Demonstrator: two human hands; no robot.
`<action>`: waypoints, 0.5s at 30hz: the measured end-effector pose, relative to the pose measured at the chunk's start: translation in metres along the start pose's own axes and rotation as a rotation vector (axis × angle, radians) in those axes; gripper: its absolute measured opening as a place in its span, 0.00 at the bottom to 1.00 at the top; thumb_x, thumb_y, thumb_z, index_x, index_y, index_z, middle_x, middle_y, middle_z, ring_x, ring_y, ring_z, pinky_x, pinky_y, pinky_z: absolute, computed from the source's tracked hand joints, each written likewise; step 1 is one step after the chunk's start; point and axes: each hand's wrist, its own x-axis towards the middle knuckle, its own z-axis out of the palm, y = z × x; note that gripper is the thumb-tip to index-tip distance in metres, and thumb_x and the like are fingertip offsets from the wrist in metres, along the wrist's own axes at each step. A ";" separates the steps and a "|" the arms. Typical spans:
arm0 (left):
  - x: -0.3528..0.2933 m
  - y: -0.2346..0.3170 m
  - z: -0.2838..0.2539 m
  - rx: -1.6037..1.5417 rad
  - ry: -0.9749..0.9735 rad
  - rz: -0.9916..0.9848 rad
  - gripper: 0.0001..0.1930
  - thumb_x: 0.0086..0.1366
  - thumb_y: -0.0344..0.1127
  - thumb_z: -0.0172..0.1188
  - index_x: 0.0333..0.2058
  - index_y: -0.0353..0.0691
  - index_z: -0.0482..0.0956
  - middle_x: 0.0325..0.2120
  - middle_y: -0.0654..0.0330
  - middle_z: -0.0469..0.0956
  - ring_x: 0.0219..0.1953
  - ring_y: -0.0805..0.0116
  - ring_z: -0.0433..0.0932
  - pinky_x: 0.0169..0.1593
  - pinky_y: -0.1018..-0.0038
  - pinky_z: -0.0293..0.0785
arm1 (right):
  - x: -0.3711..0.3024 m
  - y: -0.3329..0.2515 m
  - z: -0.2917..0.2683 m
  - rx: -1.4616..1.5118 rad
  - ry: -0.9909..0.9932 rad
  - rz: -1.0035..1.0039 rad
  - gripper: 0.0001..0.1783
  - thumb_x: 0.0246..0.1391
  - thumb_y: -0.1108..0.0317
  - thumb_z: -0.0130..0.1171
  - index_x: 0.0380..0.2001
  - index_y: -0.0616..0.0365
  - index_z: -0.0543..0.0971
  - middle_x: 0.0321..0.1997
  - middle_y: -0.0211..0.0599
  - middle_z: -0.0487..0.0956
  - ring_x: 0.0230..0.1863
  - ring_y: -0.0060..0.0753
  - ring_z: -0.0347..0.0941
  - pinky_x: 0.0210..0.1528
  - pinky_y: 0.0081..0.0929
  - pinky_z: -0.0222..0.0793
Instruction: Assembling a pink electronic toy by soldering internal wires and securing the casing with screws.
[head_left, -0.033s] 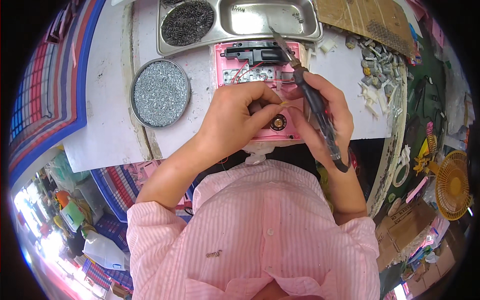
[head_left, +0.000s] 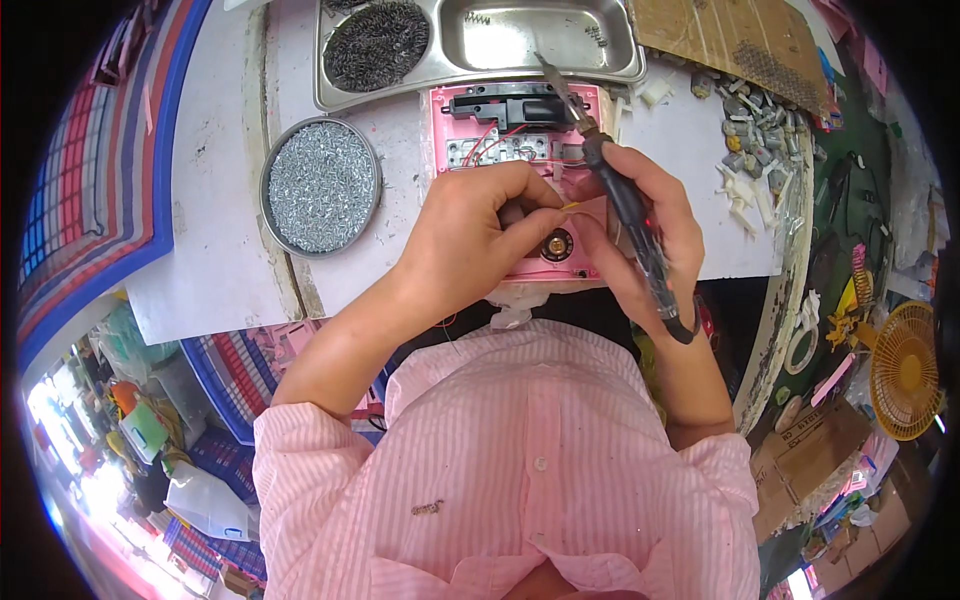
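Note:
My right hand (head_left: 660,225) is wrapped round the black handle of a soldering iron (head_left: 628,200); its metal tip points away and up-left, over the pink casing. My left hand (head_left: 475,225) is closed, thumb and forefinger pinching a thin yellow wire (head_left: 571,206). The right fingertips meet the left ones there, beside a small pink piece (head_left: 595,210). Under both hands lies an open pink plastic casing (head_left: 440,110), with a black battery-box-like part (head_left: 515,108), red wires (head_left: 484,140) and a round black-and-gold part (head_left: 557,245). My fingers hide the casing's middle.
Beyond the casing stands a steel tray (head_left: 540,72) with dark springs (head_left: 376,47). A round tin (head_left: 265,190) of screws (head_left: 320,188) is at the left. Small motors (head_left: 760,130) and white plastic parts (head_left: 745,195) lie at the right, near a cardboard sheet (head_left: 730,40).
The soldering iron and my right hand have shifted very slightly to the left. My left hand keeps its pinch in the same place.

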 end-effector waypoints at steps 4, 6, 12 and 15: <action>0.002 -0.001 0.001 -0.012 0.005 0.035 0.04 0.65 0.26 0.64 0.35 0.32 0.79 0.24 0.66 0.80 0.26 0.83 0.77 0.30 0.83 0.73 | 0.003 0.007 0.006 -0.039 0.018 -0.080 0.31 0.46 0.86 0.65 0.56 0.57 0.76 0.40 0.38 0.81 0.38 0.30 0.80 0.42 0.24 0.76; 0.002 -0.002 0.000 0.013 -0.010 0.019 0.04 0.66 0.26 0.63 0.36 0.32 0.79 0.23 0.66 0.79 0.25 0.84 0.75 0.29 0.83 0.71 | 0.003 0.004 0.006 -0.075 0.019 -0.075 0.31 0.46 0.86 0.65 0.56 0.57 0.76 0.40 0.38 0.81 0.37 0.30 0.80 0.41 0.24 0.76; 0.001 -0.002 0.002 -0.007 -0.013 0.078 0.04 0.67 0.26 0.61 0.37 0.32 0.78 0.21 0.68 0.77 0.23 0.86 0.71 0.27 0.83 0.67 | 0.000 0.003 0.003 -0.236 0.038 -0.185 0.31 0.47 0.85 0.68 0.57 0.60 0.74 0.39 0.37 0.80 0.36 0.25 0.78 0.39 0.21 0.75; 0.002 -0.001 0.006 -0.001 -0.007 0.117 0.03 0.67 0.26 0.60 0.37 0.32 0.77 0.23 0.68 0.76 0.24 0.85 0.70 0.27 0.82 0.67 | -0.002 0.002 0.004 -0.259 0.062 -0.206 0.30 0.46 0.85 0.68 0.55 0.61 0.75 0.39 0.39 0.80 0.36 0.30 0.79 0.39 0.23 0.75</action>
